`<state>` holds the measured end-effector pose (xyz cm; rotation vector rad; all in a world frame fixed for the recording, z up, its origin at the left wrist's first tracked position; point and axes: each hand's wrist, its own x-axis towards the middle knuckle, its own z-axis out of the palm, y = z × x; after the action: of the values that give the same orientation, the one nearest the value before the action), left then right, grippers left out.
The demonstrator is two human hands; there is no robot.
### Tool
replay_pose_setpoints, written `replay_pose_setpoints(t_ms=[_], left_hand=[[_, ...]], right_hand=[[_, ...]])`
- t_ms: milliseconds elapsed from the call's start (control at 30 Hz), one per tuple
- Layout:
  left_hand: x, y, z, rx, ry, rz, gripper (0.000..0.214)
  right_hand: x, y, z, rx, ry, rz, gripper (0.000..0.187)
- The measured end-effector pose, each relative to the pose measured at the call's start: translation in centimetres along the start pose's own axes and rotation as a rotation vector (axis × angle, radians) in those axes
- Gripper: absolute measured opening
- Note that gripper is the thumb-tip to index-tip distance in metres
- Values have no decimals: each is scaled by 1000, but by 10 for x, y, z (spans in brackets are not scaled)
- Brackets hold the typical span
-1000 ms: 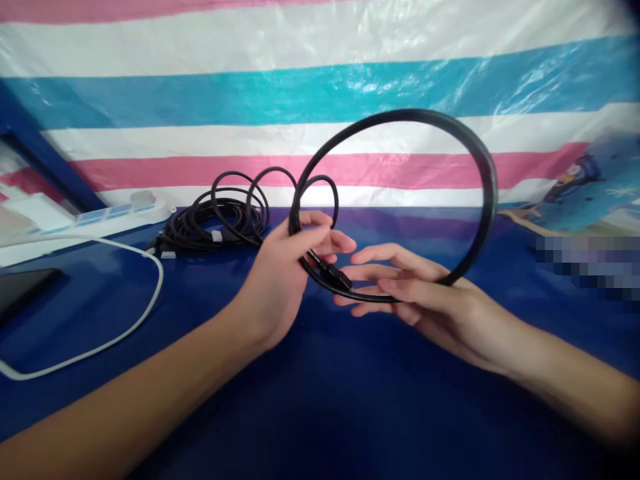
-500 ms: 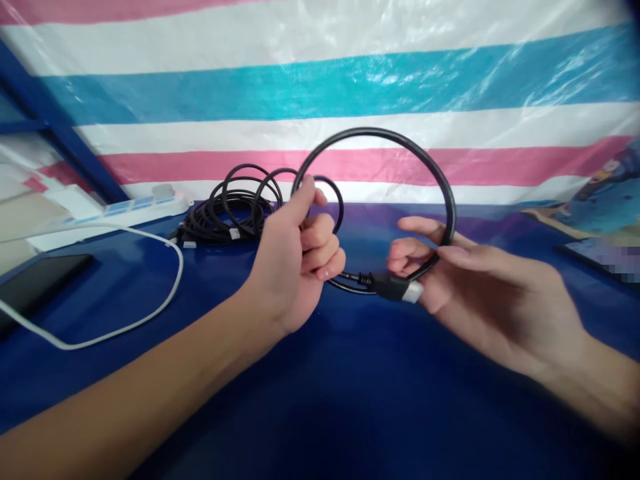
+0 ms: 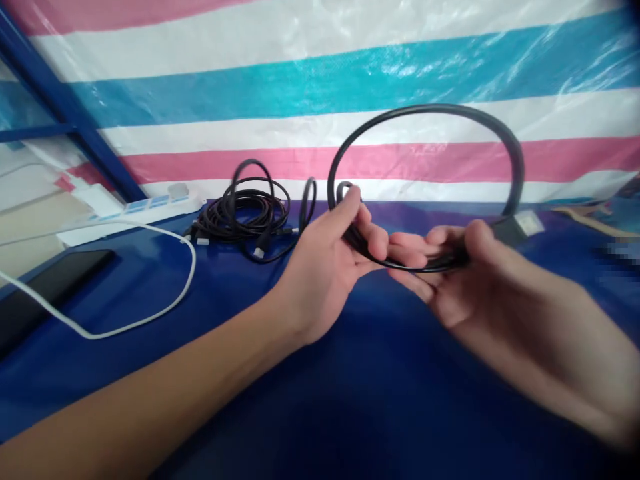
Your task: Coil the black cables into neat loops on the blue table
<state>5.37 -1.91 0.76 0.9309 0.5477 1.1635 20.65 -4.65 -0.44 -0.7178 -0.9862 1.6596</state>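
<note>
A thick black cable (image 3: 425,110) forms a large upright loop between my two hands, above the blue table. My left hand (image 3: 335,260) grips the loop's left side between thumb and curled fingers. My right hand (image 3: 480,280) holds the lower right part, thumb pressed near the cable's black connector (image 3: 511,230). The connector's pale tip (image 3: 530,223) points right, past the thumb. The fingertips of both hands lie close together along the loop's bottom; whether they touch is hard to tell. Some of the cable is hidden behind my left hand.
Behind my left hand lies a tangled pile of black cables (image 3: 240,223) with several small plugs. A white power strip (image 3: 130,217), a white cord (image 3: 193,267) and a black phone-like slab (image 3: 55,283) are on the left of the blue table (image 3: 320,400). A striped sheet (image 3: 300,87) hangs behind.
Both hands have come closer together, and the loop has moved right and widened. The connector, earlier hanging below the loop, now sits in my right hand pointing right.
</note>
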Motion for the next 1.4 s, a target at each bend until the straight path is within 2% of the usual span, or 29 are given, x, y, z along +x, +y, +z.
replay_pose_setpoints(t_ms=[100,167,300,400,533,600,667,733,800,933,1033,1133,1200,1233,1333,1400], left_hand=[[1,14,-1,20,-46,66,45],[2,20,-3,42,-76,83,42],[6,19,-9,94,-127,73,24],[8,16,-13,-5,-148,26,35],[10,19,-17,-121,-317,-50,52],[9,22,-20,-116,-408,-78,51],[9,22,-22,-92,-447,-89,44],[8,20,-23,-49,-421,-63,37],[8,16,-23,24,-331,-23,34],[10,9,-23,163,-145,44,29],[11,7,-24,219,-129,44,26],[10,8,-22,179,-147,25,24],[6,9,-18,103,-211,8,23],[3,9,-16,77,-281,-28,23],[-5,10,-9,65,-507,-228,25],[-9,11,-7,60,-558,-327,28]], right_hand=[[4,-8,-5,99,-4,21,32],[6,-12,-7,87,10,2,30],[9,-12,-11,48,23,28,28],[10,-9,-15,69,2,46,30],[10,-10,-19,131,47,56,30],[10,-11,-20,150,66,66,29],[10,-11,-20,155,67,84,29],[11,-10,-20,141,75,96,33],[12,-7,-20,92,115,97,34],[14,-4,-21,-66,202,82,12],[16,-4,-22,-139,207,87,15],[20,-3,-22,-135,260,8,19],[22,-2,-20,-113,297,-17,25],[22,-2,-20,-111,301,-8,25],[21,-3,-18,-159,270,44,23],[18,-5,-18,-213,209,92,26]])
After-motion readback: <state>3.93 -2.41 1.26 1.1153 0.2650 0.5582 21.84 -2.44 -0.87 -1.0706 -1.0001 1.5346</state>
